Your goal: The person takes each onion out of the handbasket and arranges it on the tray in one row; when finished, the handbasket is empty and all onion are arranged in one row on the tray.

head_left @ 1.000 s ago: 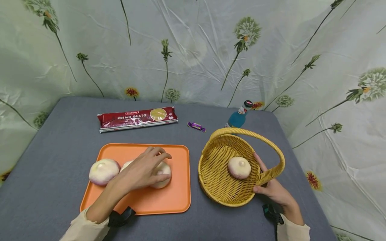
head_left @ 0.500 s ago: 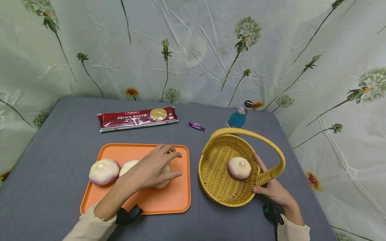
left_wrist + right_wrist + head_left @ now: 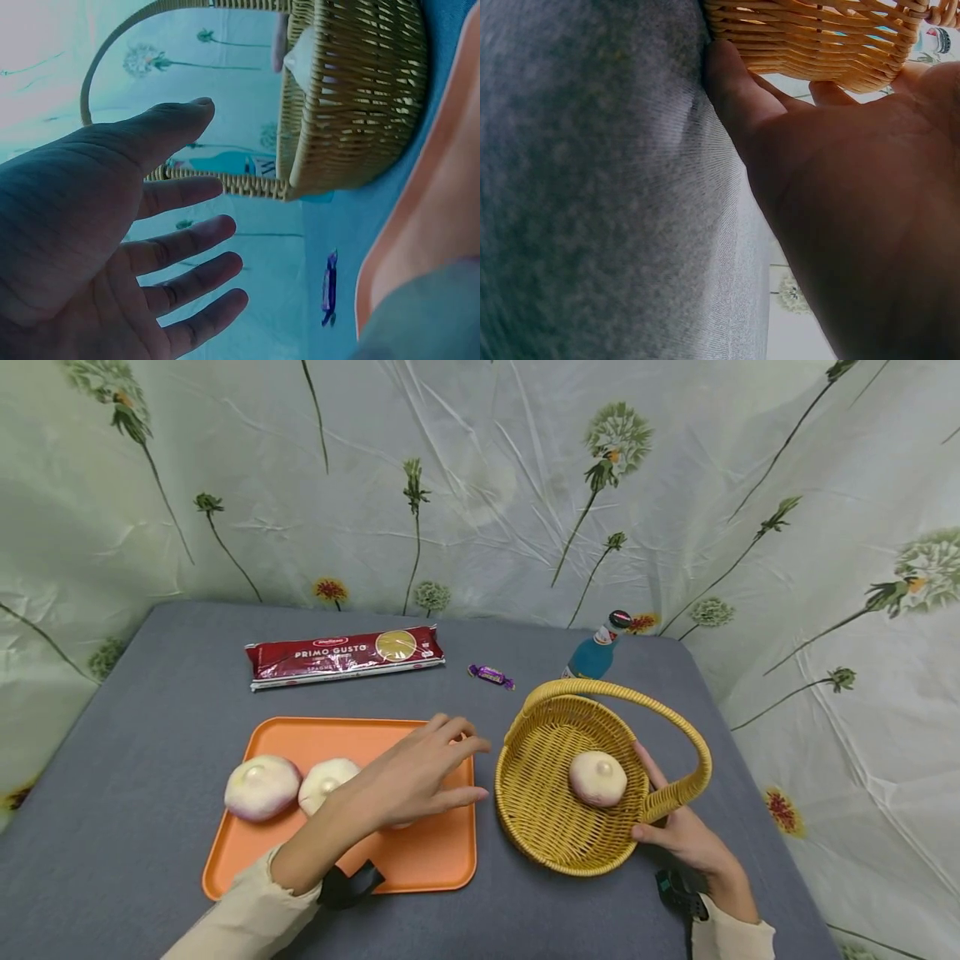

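Note:
My left hand hovers over the right part of an orange tray, fingers spread and palm bare in the left wrist view. Two white-and-purple turnips, the left one and the middle one, lie on the tray; a third is almost wholly hidden beneath the hand. Right of the tray stands a yellow wicker basket with an arched handle, holding one turnip. My right hand holds the basket's right side from outside, thumb and fingers against the wicker wall in the right wrist view.
A red spaghetti packet lies behind the tray. A purple-wrapped candy is to its right. Behind the basket is a bottle of blue drink, partly covered by the handle. Flowered cloth hangs at the table's back.
My left hand has moved rightward across the tray towards the basket, uncovering the middle turnip and covering most of the right one. My right hand and the basket have stayed put.

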`<state>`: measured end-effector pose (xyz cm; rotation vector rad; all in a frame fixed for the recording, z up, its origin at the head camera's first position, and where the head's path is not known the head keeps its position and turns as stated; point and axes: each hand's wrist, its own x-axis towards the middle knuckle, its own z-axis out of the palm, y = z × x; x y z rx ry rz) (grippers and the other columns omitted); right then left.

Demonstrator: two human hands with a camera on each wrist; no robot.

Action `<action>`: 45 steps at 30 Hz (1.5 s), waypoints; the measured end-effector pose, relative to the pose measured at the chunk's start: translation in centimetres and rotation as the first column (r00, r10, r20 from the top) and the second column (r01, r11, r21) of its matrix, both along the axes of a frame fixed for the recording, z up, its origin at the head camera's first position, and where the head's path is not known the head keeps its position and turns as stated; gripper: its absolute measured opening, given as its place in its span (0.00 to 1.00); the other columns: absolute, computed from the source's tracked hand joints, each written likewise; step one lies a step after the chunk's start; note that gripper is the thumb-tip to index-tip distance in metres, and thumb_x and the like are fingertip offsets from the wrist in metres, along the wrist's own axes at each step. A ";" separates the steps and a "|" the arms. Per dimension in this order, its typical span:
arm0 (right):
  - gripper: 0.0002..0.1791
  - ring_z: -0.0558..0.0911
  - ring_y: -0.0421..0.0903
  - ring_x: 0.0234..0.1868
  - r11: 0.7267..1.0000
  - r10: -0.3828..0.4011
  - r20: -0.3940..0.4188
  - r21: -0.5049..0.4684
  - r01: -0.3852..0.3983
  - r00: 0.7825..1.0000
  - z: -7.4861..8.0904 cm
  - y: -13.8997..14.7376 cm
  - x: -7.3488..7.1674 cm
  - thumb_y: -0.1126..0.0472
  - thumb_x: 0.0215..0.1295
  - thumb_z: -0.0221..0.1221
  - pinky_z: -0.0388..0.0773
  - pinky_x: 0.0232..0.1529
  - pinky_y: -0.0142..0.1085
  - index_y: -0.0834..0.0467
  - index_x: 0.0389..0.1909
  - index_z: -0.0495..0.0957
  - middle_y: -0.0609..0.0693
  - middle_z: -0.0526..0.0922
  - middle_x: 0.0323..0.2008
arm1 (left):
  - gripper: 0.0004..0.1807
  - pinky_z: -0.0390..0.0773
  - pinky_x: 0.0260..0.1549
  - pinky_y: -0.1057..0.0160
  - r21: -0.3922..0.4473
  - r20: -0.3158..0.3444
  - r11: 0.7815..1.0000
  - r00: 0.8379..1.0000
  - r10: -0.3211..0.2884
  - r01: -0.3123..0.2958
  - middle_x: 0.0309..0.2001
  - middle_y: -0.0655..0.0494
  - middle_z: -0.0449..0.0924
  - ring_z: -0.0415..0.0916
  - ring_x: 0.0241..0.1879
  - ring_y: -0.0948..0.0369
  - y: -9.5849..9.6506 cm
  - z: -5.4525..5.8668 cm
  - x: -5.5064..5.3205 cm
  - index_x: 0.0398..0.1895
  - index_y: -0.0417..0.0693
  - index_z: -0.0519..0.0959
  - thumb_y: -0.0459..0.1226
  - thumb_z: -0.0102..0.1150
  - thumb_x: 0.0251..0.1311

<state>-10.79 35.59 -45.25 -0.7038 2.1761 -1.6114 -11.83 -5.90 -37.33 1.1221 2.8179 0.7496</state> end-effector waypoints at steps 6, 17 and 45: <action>0.61 0.49 0.26 0.76 1.000 -0.003 -0.009 0.008 0.003 1.000 0.0 0.1 0.0 0.73 0.62 0.64 0.65 0.62 0.21 0.52 0.81 0.28 0.71 0.28 0.77 | 0.27 0.73 0.47 0.60 0.000 -0.007 0.999 0.999 -0.049 0.049 0.54 0.57 0.76 0.68 0.49 0.59 1.3 0.2 -0.7 0.62 0.52 0.78 0.55 0.61 0.66; 0.61 0.50 0.26 0.76 1.000 0.007 -0.017 -0.001 -0.007 1.000 0.0 0.1 0.0 0.74 0.62 0.64 0.66 0.62 0.22 0.53 0.80 0.28 0.72 0.27 0.76 | 0.28 0.75 0.49 0.61 0.024 0.018 0.994 0.994 -0.106 0.105 0.56 0.56 0.76 0.69 0.51 0.60 3.8 0.4 -1.5 0.64 0.54 0.76 0.56 0.61 0.65; 0.60 0.54 0.26 0.74 1.000 0.012 0.008 -0.013 -0.012 1.000 -0.1 0.1 0.0 0.73 0.64 0.63 0.70 0.60 0.24 0.53 0.80 0.27 0.74 0.28 0.76 | 0.28 0.75 0.55 0.63 0.073 0.098 0.979 0.976 -0.195 0.188 0.59 0.55 0.76 0.75 0.56 0.62 10.3 1.0 -2.7 0.63 0.52 0.76 0.54 0.63 0.64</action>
